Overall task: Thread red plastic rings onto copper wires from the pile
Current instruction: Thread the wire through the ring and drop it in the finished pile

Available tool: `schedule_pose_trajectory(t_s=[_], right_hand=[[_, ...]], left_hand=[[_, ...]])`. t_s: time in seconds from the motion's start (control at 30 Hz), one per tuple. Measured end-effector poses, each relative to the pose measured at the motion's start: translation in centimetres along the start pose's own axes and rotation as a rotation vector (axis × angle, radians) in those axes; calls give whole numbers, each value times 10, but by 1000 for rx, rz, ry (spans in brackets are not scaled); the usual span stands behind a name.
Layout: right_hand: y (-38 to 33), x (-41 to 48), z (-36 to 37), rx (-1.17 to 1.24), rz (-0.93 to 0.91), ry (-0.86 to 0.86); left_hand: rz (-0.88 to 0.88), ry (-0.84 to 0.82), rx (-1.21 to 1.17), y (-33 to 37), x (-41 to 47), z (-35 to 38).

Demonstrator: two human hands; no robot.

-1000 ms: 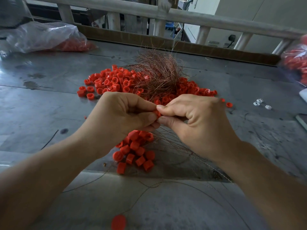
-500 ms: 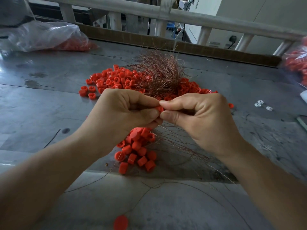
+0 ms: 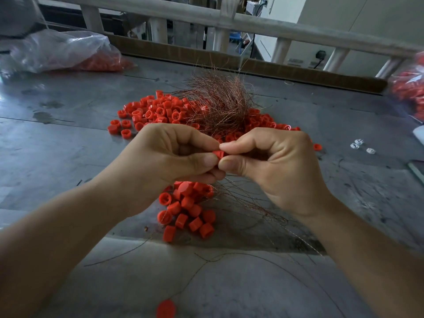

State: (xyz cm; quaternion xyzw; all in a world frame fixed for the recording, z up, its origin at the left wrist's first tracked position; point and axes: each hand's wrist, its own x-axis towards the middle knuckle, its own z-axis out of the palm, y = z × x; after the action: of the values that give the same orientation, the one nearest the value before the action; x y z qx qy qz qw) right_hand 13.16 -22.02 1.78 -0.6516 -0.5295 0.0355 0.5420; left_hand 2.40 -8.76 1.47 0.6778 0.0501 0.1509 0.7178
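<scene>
Item 1. Red ring (image 3: 218, 154): one small plastic piece at the centre of the view, above the desk (image 3: 57, 145). It is pinched from both sides. Only a sliver shows between the fingertips, so its axis cannot be told.

Item 2. Left hand (image 3: 174, 157): fingers curled, thumb and forefinger pinching the red ring from 9 o'clock.

Item 3. Right hand (image 3: 270, 166): fingers curled, thumb and forefinger pinching the same ring from 3 o'clock. The tips of the two hands touch.

Item 4. Copper wire bundle (image 3: 220, 104): at 12 o'clock of the hands, lying on the pile. Its long axis runs from 6 to 12 o'clock; the strands gather at the near end and fan out at the far end.

Item 5. Pile of red rings (image 3: 160, 113): spread flat on the desk from 10 to 2 o'clock behind the hands, the rings facing all ways.

Item 6. Near cluster of rings (image 3: 188, 210): at 6 o'clock, just below the hands. Loose wires (image 3: 252, 203) trail from it toward 4 o'clock.

Item 7. Single red piece (image 3: 165, 309): at 6 o'clock, at the bottom edge of the view.

Item 8. Clear bag (image 3: 57, 50): at 10 o'clock, with red pieces inside.

Item 9. Second bag (image 3: 410, 88): at 2 o'clock, blurred.

Item 10. White parts (image 3: 359, 145): three small pieces at 3 o'clock.
</scene>
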Motion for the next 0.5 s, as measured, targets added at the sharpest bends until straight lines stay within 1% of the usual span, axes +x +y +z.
schedule_pose_trajectory(t_s=[0.1,0.2,0.27,0.4,0.5], right_hand=[[-1,2,-4,106,80,-94],[-2,2,-5,74,90,-231],[-4,3,-6,53,98,-286],[-5,3,-6,-92,20,-243],[-5,2,-4,-175,-7,-230]], left_hand=[[-27,-61,-30,1,-1,-3],[-55,-80,-64,1,-2,-4],[-67,-91,-95,1,-1,-3],[-31,-120,-128,0,-1,-1],[21,-132,-25,0,-2,2]])
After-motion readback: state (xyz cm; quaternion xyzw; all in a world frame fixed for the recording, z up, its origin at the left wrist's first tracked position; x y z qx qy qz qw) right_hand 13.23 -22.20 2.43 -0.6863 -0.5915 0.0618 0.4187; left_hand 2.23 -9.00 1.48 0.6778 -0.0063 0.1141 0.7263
